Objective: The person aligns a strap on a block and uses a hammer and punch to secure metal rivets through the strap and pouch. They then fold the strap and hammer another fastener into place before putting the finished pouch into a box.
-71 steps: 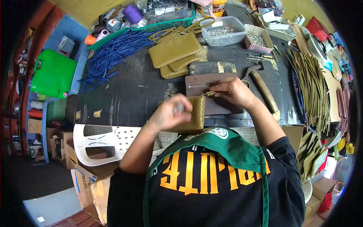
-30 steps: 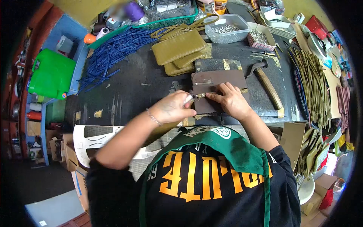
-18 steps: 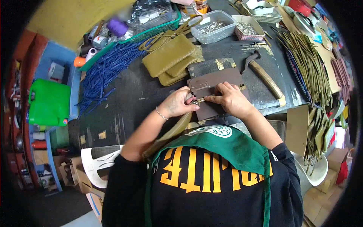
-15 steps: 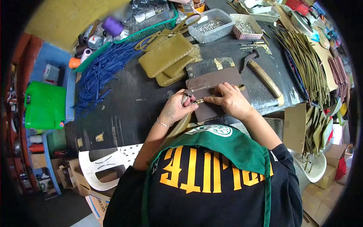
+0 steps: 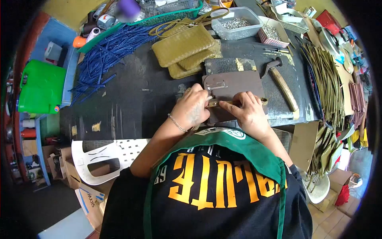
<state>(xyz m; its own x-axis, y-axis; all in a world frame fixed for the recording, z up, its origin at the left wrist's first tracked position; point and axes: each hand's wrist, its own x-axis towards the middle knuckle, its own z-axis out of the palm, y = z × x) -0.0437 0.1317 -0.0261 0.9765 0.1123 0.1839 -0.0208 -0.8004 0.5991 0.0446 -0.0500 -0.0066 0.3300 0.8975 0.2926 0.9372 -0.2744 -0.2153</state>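
- The narrow olive strap (image 5: 215, 103), beneath the right index fingertip on the brown board (image 5: 242, 82), probably works best pressed flat and steady.
- Right hand (image 5: 250, 112): fingers loosely parted, index tip touching the strap.
- Left hand (image 5: 193, 106): fingers curled narrow at the strap's near end; their grip is hidden.

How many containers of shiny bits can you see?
2: a clear plastic tub near the top, right of middle, and a checkered tray just right of it. Others may be hidden.
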